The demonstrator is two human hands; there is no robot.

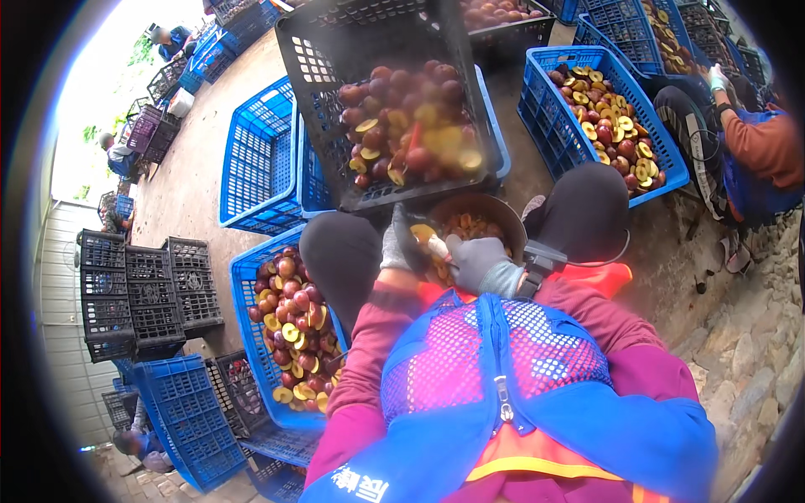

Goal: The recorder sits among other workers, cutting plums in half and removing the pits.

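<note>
Left hand: grey-gloved left hand (401,243), fingers pressed close together beside a yellow cut piece (422,233); whether it pinched the piece could not be told
Right hand: grey-gloved right hand (485,264), fingers bent, facing the left hand; a small pale thing (438,246) lay at its thumb, too unclear to name, and its grip could not be told
Bowl: brown round bowl (513,226), between the person's knees, partly hidden by the hands; held small orange-brown fruit pieces (470,228)
Black crate: black plastic crate (312,75), straight ahead of the bowl, blurred in part; held whole dark red plums (381,92) and yellow-fleshed halves, with a blurred red thing (415,136) among them
Left blue crate: fruit-filled blue crate (237,281), beside the left knee; held whole plums and cut halves, mixed
Right blue crate: second fruit-filled blue crate (549,138), beyond the right knee; held plums and many halves, cut faces showing
Bare blue crate: blue crate (260,159) left of the black one, its inside walls and base in view
Stack: black crates (151,293), piled at far left
Neighbour: a co-worker's orange-brown sleeve (759,142) showed at right, near further crates
</note>
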